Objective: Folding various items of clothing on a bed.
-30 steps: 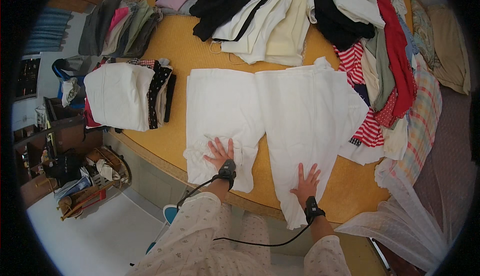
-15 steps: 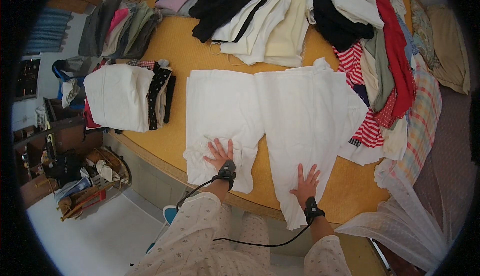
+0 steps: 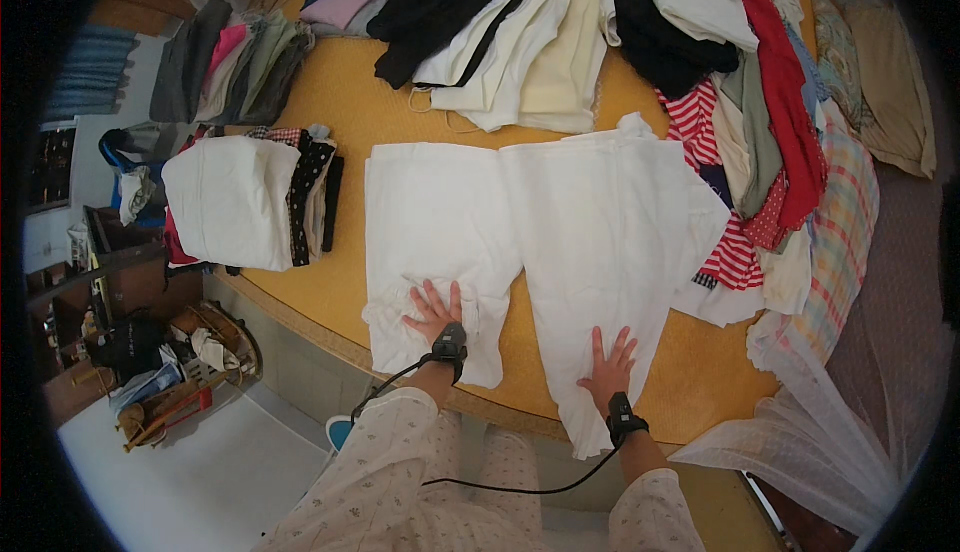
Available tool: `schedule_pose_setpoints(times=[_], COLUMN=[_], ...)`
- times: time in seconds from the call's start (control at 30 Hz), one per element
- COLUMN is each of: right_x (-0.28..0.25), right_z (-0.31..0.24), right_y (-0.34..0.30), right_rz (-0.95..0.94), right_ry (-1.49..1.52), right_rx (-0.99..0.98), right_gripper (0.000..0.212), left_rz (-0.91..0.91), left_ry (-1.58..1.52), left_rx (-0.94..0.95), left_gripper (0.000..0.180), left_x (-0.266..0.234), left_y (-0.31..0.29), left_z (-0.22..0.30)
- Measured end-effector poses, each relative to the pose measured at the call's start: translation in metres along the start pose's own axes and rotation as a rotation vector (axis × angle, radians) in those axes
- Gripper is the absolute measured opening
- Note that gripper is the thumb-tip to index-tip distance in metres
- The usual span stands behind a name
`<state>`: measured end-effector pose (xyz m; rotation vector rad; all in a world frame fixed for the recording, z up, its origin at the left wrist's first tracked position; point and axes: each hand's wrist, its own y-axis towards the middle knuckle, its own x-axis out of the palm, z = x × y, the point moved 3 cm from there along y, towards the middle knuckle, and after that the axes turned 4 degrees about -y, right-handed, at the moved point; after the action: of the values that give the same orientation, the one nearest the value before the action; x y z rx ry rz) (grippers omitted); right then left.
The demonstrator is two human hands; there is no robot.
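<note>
A pair of white pants [image 3: 590,222] lies spread on the yellow tabletop [image 3: 690,402], its two legs pointing toward me. My left hand [image 3: 434,314] rests flat on the left leg, fingers spread, beside a bunched, wrinkled patch of cloth. Fingers apart, my right hand [image 3: 608,372] presses on the lower part of the right leg, which reaches over the near edge of the table. Neither hand grips anything. Each wrist wears a black strapped device with a cable.
At the left stands a folded stack topped with white cloth [image 3: 230,202]. Grey and green clothes [image 3: 250,67] sit behind it. Black garments [image 3: 440,2] and cream ones [image 3: 565,62] line the far side. A heap with a red garment [image 3: 780,102] and sheer white netting [image 3: 800,452] are at the right.
The whole view has shifted slightly. Both hands stay flat on the pants, with hardly any movement.
</note>
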<state>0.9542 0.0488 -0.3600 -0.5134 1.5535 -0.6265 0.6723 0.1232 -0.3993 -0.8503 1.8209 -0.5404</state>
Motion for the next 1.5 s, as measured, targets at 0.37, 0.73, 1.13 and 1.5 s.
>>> schedule_pose_setpoints(times=[0.37,0.73,1.13,1.5], right_x=[0.003,0.002,0.004,0.002], right_z=[0.001,0.004,0.002,0.004], right_y=[0.001,0.001,0.002,0.001], right_rz=[-0.006,-0.053,-0.068,-0.05], right_ry=[0.002,0.046,0.022,0.013], right_rx=[-0.005,0.007,-0.007,-0.011], right_gripper=[0.116,0.113,0.114,0.114], left_rz=[-0.033,-0.022,0.032,0.063], left_ry=[-0.037,-0.084,0.042,0.066], left_rx=[-0.003,0.053,0.014,0.017], left_gripper=[0.076,0.077,0.091,0.091], left_x=[-0.003,-0.008,0.003,0.001], left_y=[0.001,-0.003,-0.002,-0.003], left_z=[-0.002,-0.001,-0.004,-0.001])
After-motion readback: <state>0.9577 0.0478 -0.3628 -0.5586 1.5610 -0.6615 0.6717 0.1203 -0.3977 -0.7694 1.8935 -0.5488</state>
